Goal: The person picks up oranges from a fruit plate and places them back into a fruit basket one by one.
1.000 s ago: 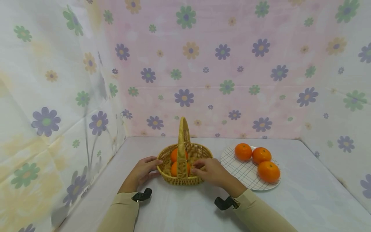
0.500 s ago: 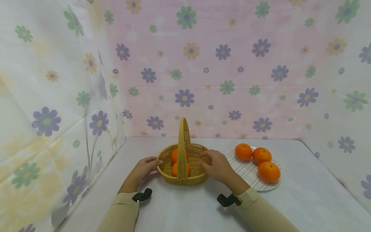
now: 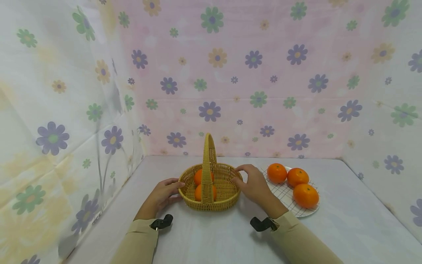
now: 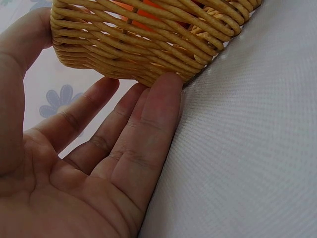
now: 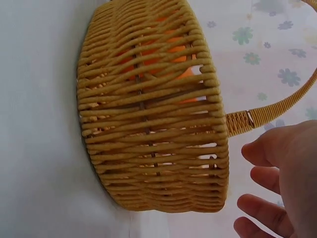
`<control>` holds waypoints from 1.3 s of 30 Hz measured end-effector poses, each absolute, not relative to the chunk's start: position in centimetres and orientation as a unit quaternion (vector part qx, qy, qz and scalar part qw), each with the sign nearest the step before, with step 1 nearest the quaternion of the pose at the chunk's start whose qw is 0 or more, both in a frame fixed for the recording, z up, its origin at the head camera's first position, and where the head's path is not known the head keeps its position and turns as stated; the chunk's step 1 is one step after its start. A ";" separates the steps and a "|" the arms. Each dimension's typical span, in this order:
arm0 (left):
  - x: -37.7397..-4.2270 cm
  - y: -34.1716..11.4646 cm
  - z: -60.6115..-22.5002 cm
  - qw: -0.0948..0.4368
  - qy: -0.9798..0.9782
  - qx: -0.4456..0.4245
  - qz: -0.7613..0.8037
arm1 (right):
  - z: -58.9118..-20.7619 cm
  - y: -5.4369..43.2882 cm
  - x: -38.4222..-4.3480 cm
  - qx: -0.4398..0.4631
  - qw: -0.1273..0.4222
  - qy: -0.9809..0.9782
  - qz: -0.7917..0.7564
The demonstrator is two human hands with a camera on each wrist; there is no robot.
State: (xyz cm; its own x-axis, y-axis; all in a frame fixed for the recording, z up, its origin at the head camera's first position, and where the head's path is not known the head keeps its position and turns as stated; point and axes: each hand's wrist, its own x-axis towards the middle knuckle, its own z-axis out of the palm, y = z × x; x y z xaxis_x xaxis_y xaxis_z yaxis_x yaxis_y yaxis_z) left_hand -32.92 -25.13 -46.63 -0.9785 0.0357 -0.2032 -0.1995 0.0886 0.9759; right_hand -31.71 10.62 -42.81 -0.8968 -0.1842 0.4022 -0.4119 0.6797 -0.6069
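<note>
A yellow wicker basket (image 3: 227, 203) with a tall arched handle stands on the table in the head view. Two oranges (image 3: 199, 192) sit in its left part, partly behind the handle. My left hand (image 3: 161, 194) holds the basket's left end, thumb at the rim and fingertips against the outer wall, as the left wrist view shows. My right hand (image 3: 255, 185) is at the basket's right end with loosely bent fingers and nothing in them. In the right wrist view its fingers (image 5: 265, 210) are apart from the wicker.
Right of the basket, a white plate (image 3: 280, 190) with a grid pattern bears three more oranges (image 3: 306, 195). My right forearm passes close to the plate's near left edge. Flowered cloth walls (image 3: 230, 121) enclose the white table (image 3: 204, 238) at the back and sides.
My right hand has moved out of the basket's interior to the right, to its right rim, nearer the plate. The left hand, basket and oranges have stayed in place.
</note>
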 end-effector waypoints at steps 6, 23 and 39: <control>-32.9 -25.1 -46.5 0.088 0.733 -0.055 0.672 | -42.7 11.5 -32.3 0.117 0.160 -0.912 0.359; -32.7 -25.1 -46.5 0.091 0.733 -0.053 0.672 | -43.8 14.2 -34.0 0.034 0.208 -0.915 0.345; -32.8 -25.3 -46.5 0.095 0.739 -0.044 0.665 | -44.0 15.5 -34.4 -0.036 0.196 -0.924 0.327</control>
State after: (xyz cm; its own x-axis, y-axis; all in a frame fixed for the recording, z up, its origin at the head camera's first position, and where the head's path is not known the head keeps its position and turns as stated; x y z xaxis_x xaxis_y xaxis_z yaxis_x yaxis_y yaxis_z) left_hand -32.80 -25.32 -46.51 -0.9782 0.0613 -0.1985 -0.1910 0.1111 0.9753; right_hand -34.45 15.48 -43.95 -0.9204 0.1952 0.3387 -0.0614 0.7835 -0.6184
